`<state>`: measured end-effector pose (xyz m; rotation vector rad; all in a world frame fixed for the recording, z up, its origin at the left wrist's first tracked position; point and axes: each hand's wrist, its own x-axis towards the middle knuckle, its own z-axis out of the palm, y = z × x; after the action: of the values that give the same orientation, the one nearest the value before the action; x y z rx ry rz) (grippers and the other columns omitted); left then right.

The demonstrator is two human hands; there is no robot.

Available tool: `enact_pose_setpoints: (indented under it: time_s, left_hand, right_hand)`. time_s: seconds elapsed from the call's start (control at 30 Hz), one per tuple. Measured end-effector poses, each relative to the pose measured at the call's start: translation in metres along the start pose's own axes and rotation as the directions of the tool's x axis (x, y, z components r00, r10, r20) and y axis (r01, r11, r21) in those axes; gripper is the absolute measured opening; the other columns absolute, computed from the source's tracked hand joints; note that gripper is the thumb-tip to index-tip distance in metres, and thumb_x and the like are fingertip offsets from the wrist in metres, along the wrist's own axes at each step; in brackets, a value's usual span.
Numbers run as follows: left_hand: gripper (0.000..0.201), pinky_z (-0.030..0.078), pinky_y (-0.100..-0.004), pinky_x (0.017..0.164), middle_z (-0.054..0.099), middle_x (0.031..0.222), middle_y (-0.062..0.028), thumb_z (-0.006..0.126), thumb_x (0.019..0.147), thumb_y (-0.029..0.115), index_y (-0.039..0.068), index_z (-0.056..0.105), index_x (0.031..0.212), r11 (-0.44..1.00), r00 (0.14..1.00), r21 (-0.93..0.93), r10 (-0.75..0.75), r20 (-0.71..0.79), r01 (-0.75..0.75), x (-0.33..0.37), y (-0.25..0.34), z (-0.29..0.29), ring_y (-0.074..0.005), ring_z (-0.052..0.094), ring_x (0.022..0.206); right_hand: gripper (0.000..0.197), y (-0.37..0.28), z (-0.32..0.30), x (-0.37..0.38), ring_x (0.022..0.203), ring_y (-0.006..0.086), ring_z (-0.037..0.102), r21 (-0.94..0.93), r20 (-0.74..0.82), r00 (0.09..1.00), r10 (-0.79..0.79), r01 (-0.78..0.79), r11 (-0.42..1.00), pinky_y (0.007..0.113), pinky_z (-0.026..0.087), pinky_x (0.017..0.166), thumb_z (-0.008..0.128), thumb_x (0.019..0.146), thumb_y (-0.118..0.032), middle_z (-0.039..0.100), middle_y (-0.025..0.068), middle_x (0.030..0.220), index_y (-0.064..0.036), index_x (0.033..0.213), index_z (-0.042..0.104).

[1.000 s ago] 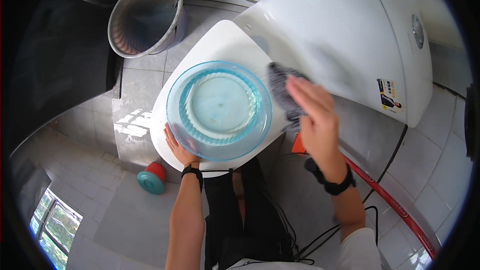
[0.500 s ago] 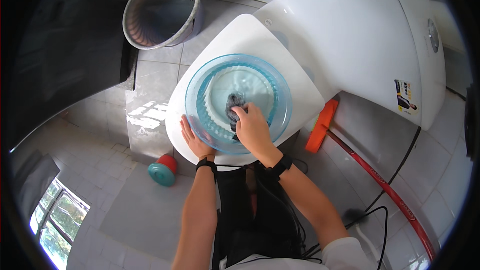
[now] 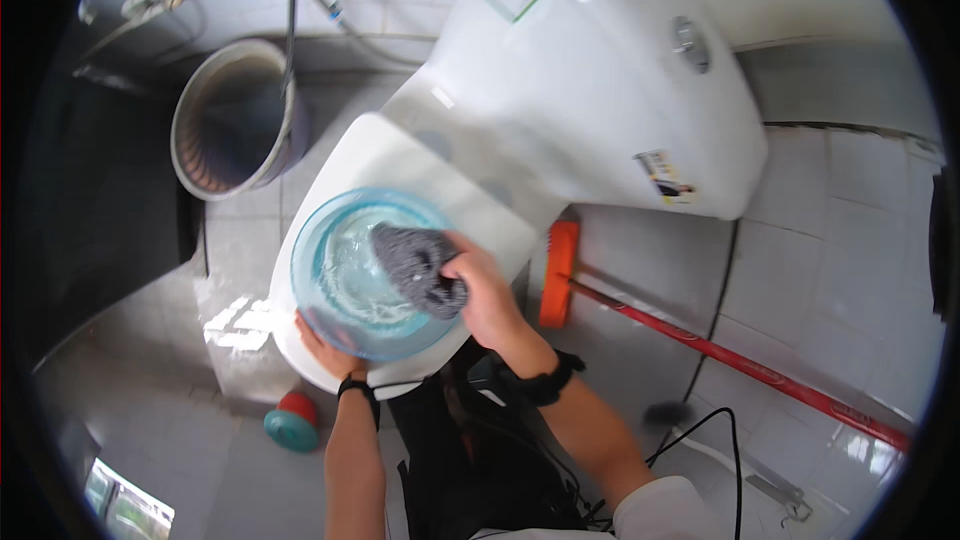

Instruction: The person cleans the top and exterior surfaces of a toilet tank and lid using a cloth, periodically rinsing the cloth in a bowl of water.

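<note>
A clear blue round basin (image 3: 304, 285) with water in it rests on the closed white toilet lid (image 3: 370, 148). My right hand (image 3: 487, 295) is closed on a wet-looking dark grey cloth (image 3: 412, 262), which it holds up over the basin's right side. The cloth is bunched, and its far end hangs over the water. Against the near left outside of the basin lies my left hand (image 3: 328, 350), its fingers stretched out along the wall. Ripples cross the water.
A light bucket (image 3: 185, 145) with a hose at its rim stands far left. Beyond the lid rises the white toilet tank (image 3: 590, 70). On the floor are an orange brush head (image 3: 560, 275) with a red pole (image 3: 740, 360), and a red and teal object (image 3: 292, 428).
My right hand has lifted the grey cloth from the water to above the basin. The left hand stays at the basin's side. The whole view has shifted, with more wall showing.
</note>
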<state>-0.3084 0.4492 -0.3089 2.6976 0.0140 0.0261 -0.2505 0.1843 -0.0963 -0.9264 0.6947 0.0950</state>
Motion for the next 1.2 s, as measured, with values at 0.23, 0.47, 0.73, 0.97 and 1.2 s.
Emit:
enact_pose_setpoints:
  time_s: [0.23,0.47,0.73,0.97,1.2]
  left_hand:
    - [0.059,0.018,-0.0463,0.109,0.024,0.147,-0.0128,0.032,0.090,0.035,0.003,0.027,0.138,0.998,1.000,0.062,0.016,0.015,-0.017,-0.002,0.005,0.006,-0.0334,0.020,0.135]
    - [0.060,0.019,-0.0458,0.108,0.024,0.147,-0.0123,0.030,0.092,0.039,0.005,0.024,0.140,0.999,1.000,0.029,0.015,-0.014,-0.015,0.001,0.010,0.003,-0.0335,0.021,0.135]
    - [0.059,0.020,-0.0449,0.108,0.025,0.146,-0.0117,0.029,0.093,0.039,0.005,0.024,0.140,0.997,1.000,0.074,-0.002,-0.021,0.004,0.001,0.002,0.005,-0.0328,0.022,0.135]
    - [0.059,0.020,-0.0451,0.108,0.025,0.146,-0.0125,0.030,0.092,0.038,0.003,0.024,0.140,0.996,1.000,0.091,-0.004,-0.003,0.004,-0.001,-0.004,0.002,-0.0332,0.022,0.135]
    - [0.059,0.019,-0.0464,0.108,0.024,0.146,-0.0126,0.030,0.092,0.039,0.006,0.023,0.140,1.000,1.000,0.027,-0.010,0.000,0.010,0.001,0.009,-0.003,-0.0338,0.022,0.135]
  right_hand:
    - [0.040,-0.177,-0.068,-0.041,0.091,0.0273,0.049,-0.915,0.293,0.261,-0.920,0.358,-0.189,0.033,0.041,0.083,0.046,0.068,0.005,0.050,0.0150,0.103,0.0018,0.105,0.058]
    - [0.047,-0.194,-0.101,-0.016,0.111,0.0336,0.045,-0.886,0.434,0.434,-0.789,0.049,-0.461,0.042,0.039,0.093,0.066,0.075,-0.016,0.045,0.0165,0.127,-0.0090,0.120,0.055]
    - [0.059,-0.194,-0.013,0.099,0.113,0.0296,0.048,-0.797,0.551,0.352,-0.757,-0.048,-0.602,0.040,0.039,0.093,0.070,0.071,-0.018,0.047,0.0111,0.129,-0.0131,0.126,0.048]
    - [0.063,-0.213,0.007,0.113,0.098,0.0265,0.051,-0.838,0.536,0.331,-0.776,0.100,-0.536,0.038,0.043,0.084,0.071,0.072,-0.025,0.052,0.0082,0.111,-0.0051,0.125,0.046]
    - [0.069,-0.189,-0.063,0.024,0.102,0.0294,0.046,-0.841,0.401,0.508,-0.762,-0.124,-0.526,0.042,0.039,0.088,0.074,0.070,-0.019,0.048,0.0113,0.111,-0.0101,0.131,0.043]
